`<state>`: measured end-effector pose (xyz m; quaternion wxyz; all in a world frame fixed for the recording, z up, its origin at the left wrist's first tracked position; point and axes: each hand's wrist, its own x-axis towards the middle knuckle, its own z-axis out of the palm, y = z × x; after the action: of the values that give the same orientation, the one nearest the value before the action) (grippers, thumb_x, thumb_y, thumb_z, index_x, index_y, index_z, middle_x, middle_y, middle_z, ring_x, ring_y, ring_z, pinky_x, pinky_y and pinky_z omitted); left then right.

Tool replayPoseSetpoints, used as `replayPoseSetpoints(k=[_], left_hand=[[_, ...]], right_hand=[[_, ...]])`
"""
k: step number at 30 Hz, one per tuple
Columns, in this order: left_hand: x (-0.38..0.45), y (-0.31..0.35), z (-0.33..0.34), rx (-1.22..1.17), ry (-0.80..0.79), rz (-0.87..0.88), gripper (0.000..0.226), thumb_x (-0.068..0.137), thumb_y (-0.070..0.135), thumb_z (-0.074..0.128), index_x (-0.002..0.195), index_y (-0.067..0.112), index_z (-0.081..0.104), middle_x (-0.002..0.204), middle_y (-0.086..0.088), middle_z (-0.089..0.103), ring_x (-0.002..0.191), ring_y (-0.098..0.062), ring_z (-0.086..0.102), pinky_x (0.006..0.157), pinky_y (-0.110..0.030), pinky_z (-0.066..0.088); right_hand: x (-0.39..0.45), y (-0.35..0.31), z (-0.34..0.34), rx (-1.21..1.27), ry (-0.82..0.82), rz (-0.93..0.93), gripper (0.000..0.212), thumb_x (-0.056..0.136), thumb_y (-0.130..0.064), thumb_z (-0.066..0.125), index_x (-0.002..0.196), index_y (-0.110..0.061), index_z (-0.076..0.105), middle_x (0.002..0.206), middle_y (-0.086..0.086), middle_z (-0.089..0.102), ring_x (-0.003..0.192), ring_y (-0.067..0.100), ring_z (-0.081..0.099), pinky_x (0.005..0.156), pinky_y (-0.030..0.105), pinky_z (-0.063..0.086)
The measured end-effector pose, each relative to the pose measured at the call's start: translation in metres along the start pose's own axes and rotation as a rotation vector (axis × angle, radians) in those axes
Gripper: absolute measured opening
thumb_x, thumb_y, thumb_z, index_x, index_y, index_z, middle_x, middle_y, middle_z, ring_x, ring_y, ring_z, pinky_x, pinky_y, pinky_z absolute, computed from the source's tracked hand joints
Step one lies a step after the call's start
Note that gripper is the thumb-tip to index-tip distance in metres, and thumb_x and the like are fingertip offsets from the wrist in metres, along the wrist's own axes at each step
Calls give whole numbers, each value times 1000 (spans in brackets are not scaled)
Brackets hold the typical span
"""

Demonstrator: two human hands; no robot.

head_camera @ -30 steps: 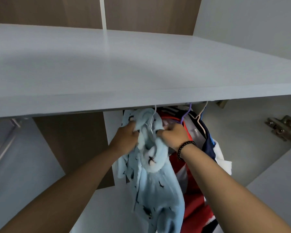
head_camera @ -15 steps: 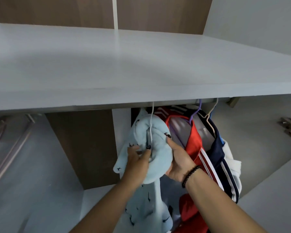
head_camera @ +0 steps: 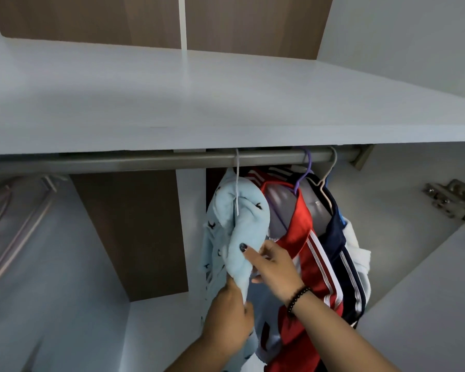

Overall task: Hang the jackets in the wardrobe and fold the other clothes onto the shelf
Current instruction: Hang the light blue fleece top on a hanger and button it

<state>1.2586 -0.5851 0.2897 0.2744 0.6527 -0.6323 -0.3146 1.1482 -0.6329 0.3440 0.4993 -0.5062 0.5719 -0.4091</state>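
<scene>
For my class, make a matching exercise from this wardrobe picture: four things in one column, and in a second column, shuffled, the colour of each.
Things
1. Jacket held by both hands
2. Hanger hook in the middle of the rail
3. Bracelet on the right wrist
4. Jacket with white stripes, next to the held one

Colours
A. Red
B. Black
C. Light blue
D. Purple

Pairs: 1-C, 2-D, 3-B, 4-A
</scene>
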Motion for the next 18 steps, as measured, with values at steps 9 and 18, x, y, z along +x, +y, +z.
replayPoseSetpoints(k=[9, 18], left_hand=[[12, 43, 23, 140, -102, 169, 53, 94, 10, 45, 144, 10, 28, 110, -12, 63, 93, -23, 62, 68, -23, 40], [5, 74, 43, -30, -179, 80, 73, 90, 28, 55, 150, 15, 18, 120, -9, 61, 102, -25, 62, 81, -35, 52]], right_hand=[[19, -30, -41, -593, 180, -180, 24, 81, -29, 64, 64, -20, 49, 58, -7, 52, 52, 5, 49, 41, 10, 31], [4, -11, -92, 98, 167, 168, 14, 87, -21, 64, 85, -8, 60, 78, 11, 69, 65, 21, 68, 51, 29, 55]])
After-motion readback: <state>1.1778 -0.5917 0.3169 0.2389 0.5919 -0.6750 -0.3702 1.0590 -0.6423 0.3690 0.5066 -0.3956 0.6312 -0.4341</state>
